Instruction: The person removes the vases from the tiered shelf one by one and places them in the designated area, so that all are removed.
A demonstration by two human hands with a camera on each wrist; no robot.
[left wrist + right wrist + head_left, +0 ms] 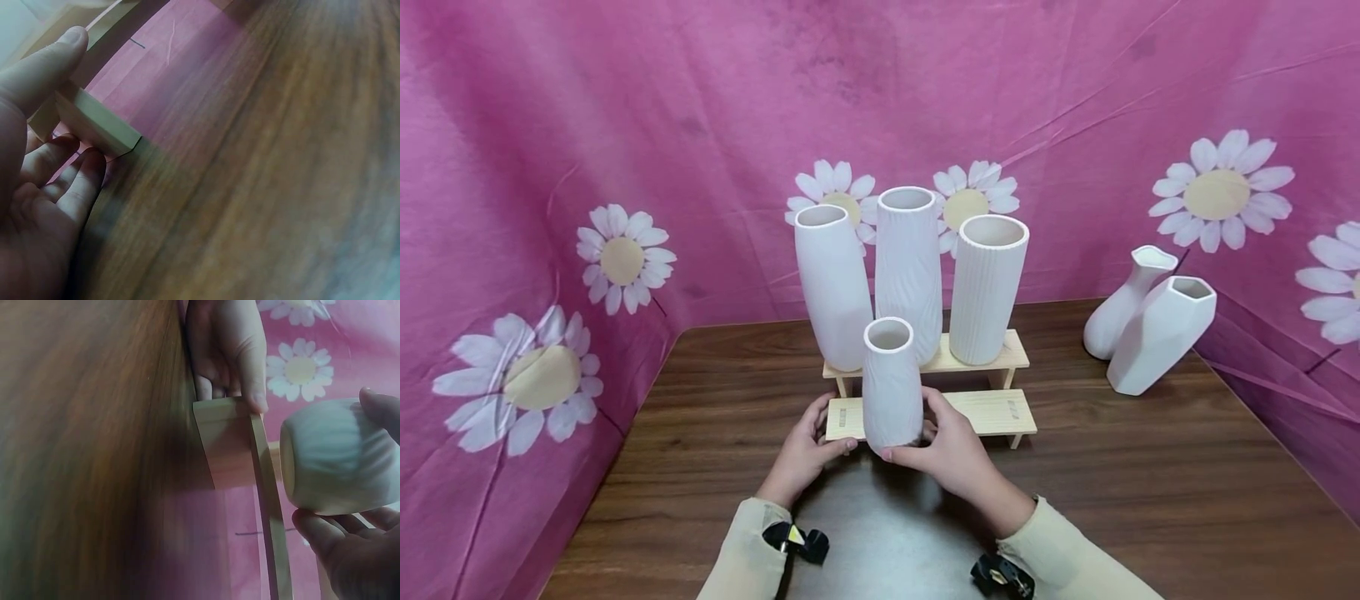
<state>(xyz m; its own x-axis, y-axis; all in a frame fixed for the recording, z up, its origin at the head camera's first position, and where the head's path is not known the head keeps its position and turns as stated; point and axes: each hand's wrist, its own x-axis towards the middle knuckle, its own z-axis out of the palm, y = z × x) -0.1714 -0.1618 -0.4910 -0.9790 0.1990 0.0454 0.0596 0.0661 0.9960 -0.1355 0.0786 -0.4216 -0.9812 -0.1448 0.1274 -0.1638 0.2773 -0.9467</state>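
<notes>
A small white ceramic vase (891,392) is upright in my right hand (958,450), thumb at its lower front and fingers round its right side. In the right wrist view a gap shows between the base of the vase (340,459) and the board of the wooden stand (269,506). That stand (985,412) has two pale steps, and the vase is over the lower one. My left hand (801,454) holds the lower step's left end, its thumb along the board edge and its fingers (81,187) beside the leg.
Three taller white vases, a left one (835,292), a middle one (908,283) and a ribbed one (988,292), stand on the upper step. Two more, one narrow-necked (1123,308) and one faceted (1157,342), are at the table's right. Pink flowered cloth (730,167) hangs behind.
</notes>
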